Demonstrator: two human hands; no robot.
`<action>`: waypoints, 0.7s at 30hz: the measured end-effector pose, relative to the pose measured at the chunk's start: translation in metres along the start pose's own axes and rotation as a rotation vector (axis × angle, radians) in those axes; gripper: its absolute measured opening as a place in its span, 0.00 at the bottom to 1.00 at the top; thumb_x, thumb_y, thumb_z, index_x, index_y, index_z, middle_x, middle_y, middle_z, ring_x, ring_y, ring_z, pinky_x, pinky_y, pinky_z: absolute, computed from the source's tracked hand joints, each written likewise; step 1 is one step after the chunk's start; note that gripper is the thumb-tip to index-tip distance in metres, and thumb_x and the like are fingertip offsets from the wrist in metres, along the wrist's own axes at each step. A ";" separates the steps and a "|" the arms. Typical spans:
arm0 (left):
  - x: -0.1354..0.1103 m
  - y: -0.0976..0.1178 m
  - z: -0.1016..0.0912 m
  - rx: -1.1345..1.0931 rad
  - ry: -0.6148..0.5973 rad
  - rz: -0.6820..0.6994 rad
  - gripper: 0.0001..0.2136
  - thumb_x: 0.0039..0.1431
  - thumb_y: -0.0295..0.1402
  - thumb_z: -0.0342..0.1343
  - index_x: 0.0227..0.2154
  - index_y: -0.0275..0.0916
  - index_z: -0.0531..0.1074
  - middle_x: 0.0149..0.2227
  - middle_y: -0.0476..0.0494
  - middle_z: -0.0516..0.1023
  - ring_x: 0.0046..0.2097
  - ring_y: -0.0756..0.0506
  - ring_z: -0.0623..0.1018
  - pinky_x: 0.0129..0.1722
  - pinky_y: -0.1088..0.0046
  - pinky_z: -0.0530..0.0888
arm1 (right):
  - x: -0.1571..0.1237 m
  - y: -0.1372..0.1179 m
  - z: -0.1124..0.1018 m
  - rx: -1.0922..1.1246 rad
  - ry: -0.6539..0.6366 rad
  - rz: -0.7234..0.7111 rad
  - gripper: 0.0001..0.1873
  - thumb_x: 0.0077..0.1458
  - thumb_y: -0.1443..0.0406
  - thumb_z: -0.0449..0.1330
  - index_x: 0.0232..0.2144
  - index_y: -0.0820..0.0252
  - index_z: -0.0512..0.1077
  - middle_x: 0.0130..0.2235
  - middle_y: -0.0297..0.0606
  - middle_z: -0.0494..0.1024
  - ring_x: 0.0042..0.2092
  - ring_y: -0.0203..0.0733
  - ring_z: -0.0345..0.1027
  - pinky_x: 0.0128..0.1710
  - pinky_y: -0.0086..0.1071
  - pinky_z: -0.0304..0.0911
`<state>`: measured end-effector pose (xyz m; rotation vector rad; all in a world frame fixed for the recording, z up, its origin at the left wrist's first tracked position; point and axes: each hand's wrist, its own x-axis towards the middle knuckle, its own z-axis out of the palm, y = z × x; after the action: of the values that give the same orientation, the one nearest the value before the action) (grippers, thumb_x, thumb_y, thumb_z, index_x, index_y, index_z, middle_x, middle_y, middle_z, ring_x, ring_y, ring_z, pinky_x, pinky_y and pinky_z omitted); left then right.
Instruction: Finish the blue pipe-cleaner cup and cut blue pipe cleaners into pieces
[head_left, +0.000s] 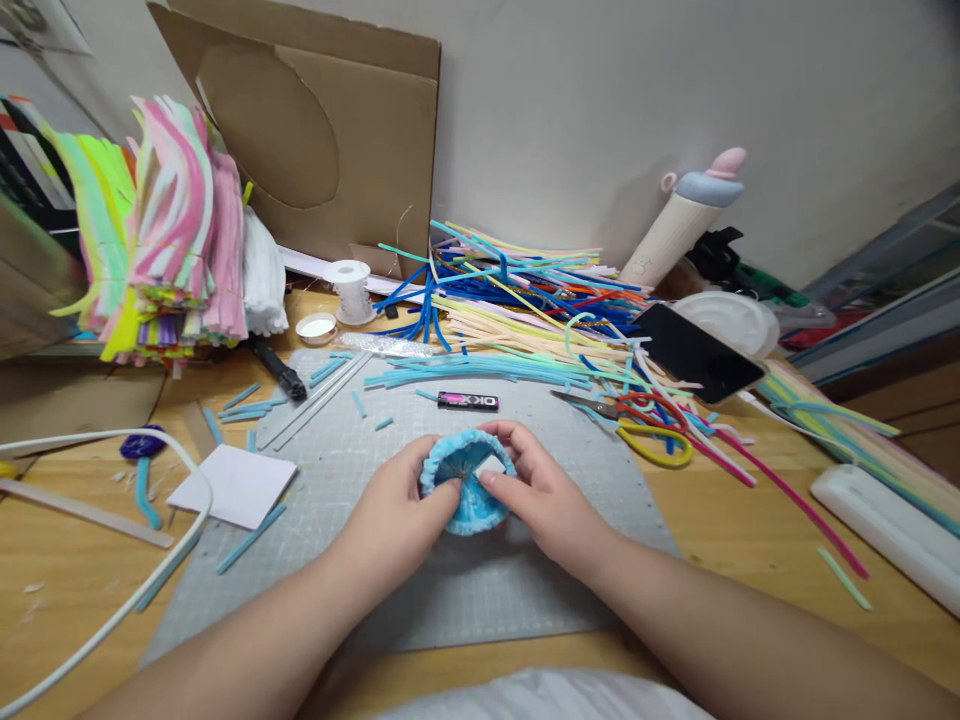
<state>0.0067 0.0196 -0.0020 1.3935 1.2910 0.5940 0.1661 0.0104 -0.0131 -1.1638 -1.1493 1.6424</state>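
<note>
Pale, creased cloth (547, 695) shows at the near edge, before a thin grey cutting mat (465, 610) printed with a grid. Above the mat's middle, the person's left hand (409, 490) and right hand (540, 485) grip a round, hollow blue cup (477, 513) with a fuzzy, lumpy rim, thumbs inside its bowl; the right thumb touches a small, flat white piece (490, 466) there. Left of them lies a smooth square of white paper (236, 485). Just beyond the cup rests a glossy black-and-pink cylinder (468, 401), with scissors (654, 447) with red and yellow looped handles to its right. Farther off run slim, fuzzy blue stems (472, 374), then a tangled multicoloured heap (517, 275), plush upright bundles (176, 210) and stiff brown cardboard (382, 130).
</note>
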 end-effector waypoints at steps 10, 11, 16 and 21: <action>-0.008 0.005 -0.006 0.735 0.483 0.567 0.04 0.52 0.29 0.55 0.28 0.44 0.73 0.46 0.44 0.69 0.51 0.39 0.67 0.50 0.56 0.61 | 0.000 0.001 0.005 0.195 -0.016 0.080 0.23 0.48 0.61 0.61 0.45 0.54 0.58 0.33 0.29 0.71 0.28 0.30 0.63 0.28 0.25 0.59; -0.009 0.006 -0.006 0.785 0.479 0.568 0.05 0.52 0.29 0.55 0.26 0.45 0.74 0.48 0.45 0.70 0.52 0.39 0.66 0.50 0.54 0.59 | 0.000 0.000 0.006 0.203 -0.025 0.076 0.23 0.48 0.61 0.62 0.45 0.54 0.58 0.34 0.29 0.71 0.29 0.30 0.64 0.29 0.25 0.60; -0.009 0.008 -0.005 0.868 0.432 0.562 0.07 0.54 0.29 0.54 0.26 0.46 0.75 0.52 0.46 0.70 0.56 0.37 0.63 0.51 0.51 0.56 | -0.002 0.001 0.006 0.190 -0.062 0.044 0.21 0.50 0.61 0.62 0.44 0.54 0.58 0.36 0.31 0.73 0.33 0.32 0.68 0.34 0.28 0.62; -0.010 0.006 -0.005 0.880 0.430 0.579 0.06 0.54 0.29 0.54 0.26 0.45 0.75 0.51 0.46 0.71 0.55 0.37 0.64 0.51 0.52 0.56 | -0.003 0.003 0.006 0.139 -0.078 0.008 0.20 0.52 0.62 0.60 0.45 0.54 0.58 0.38 0.33 0.74 0.34 0.33 0.68 0.35 0.29 0.62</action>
<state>0.0014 0.0139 0.0082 2.5198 1.5761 0.7777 0.1608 0.0058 -0.0142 -1.0257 -1.0617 1.7577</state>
